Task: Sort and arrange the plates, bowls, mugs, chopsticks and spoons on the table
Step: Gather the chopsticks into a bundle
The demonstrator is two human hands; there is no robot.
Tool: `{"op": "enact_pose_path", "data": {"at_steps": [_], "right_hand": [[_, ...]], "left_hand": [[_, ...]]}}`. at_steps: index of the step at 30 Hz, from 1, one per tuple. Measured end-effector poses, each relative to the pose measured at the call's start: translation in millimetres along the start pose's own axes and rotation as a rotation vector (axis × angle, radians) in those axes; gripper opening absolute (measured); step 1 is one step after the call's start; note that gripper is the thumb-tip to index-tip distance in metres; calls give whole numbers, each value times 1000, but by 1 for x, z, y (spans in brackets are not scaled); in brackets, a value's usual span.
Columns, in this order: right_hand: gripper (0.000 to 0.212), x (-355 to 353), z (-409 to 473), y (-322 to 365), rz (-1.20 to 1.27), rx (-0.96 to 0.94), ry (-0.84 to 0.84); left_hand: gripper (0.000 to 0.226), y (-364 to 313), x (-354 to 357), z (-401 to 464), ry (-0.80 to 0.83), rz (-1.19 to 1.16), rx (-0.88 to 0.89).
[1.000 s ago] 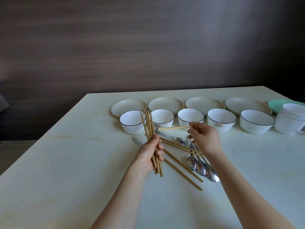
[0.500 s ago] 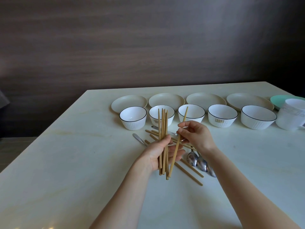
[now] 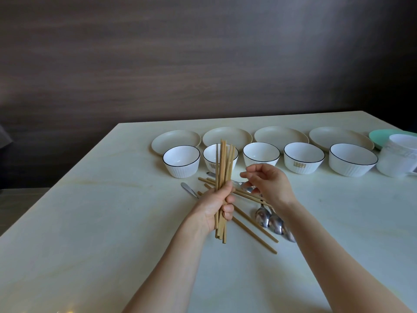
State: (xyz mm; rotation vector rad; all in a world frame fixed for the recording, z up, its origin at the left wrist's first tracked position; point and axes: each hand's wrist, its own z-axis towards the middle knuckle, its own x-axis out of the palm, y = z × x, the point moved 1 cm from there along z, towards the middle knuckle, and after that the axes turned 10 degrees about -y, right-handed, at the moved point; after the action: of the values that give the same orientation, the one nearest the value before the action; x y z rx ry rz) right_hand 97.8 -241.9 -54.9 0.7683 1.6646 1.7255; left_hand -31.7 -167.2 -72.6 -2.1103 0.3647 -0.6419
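1. Done, judging by the layout: four cream round plates (image 3: 226, 137) sit in a row at 12 o'clock on the pale marble-look desk (image 3: 90, 222), with five white ribbed bowls with dark rims (image 3: 261, 154) lined up just in front of them.
2. Far at 2 o'clock: a mint-green plate (image 3: 381, 134) and a white mug (image 3: 398, 158), not in either row and apparently unsorted.
3. In progress: the left hand (image 3: 216, 206) grips a bundle of tan wooden chopsticks (image 3: 222, 163) near-upright, fingers curled round it.
4. The right hand (image 3: 268, 184) hovers just beside the bundle, fingers loosely curled, holding nothing.
5. Left: several loose chopsticks (image 3: 255, 227) lie crossed on the desk under the hands.
6. Left: steel spoons (image 3: 269, 219) lie scattered at 4 o'clock, one handle (image 3: 189, 189) at 9 o'clock of the bundle.
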Motion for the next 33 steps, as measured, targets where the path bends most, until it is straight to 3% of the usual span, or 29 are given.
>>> {"op": "enact_pose_path", "data": {"at_steps": [3, 6, 8, 15, 22, 27, 33], "right_hand": [[15, -6, 4, 0, -54, -22, -89], [14, -9, 6, -8, -494, -165, -169], [20, -7, 4, -17, -782, -221, -127], [34, -3, 3, -30, -1190, -215, 11], [46, -3, 4, -29, -1308, -189, 142], [22, -5, 6, -26, -1372, -226, 56], [17, -9, 6, -26, -1358, -256, -11]], "left_hand": [[24, -2, -5, 4, -80, -51, 29], [30, -4, -9, 7, -155, -74, 58], [33, -4, -12, 9, -182, -86, 67], [30, -3, -12, 10, -171, -106, 61], [33, -3, -12, 9, -146, -99, 41], [32, -4, -14, 9, -153, -120, 32], [31, -4, -15, 10, -148, -119, 35]]}}
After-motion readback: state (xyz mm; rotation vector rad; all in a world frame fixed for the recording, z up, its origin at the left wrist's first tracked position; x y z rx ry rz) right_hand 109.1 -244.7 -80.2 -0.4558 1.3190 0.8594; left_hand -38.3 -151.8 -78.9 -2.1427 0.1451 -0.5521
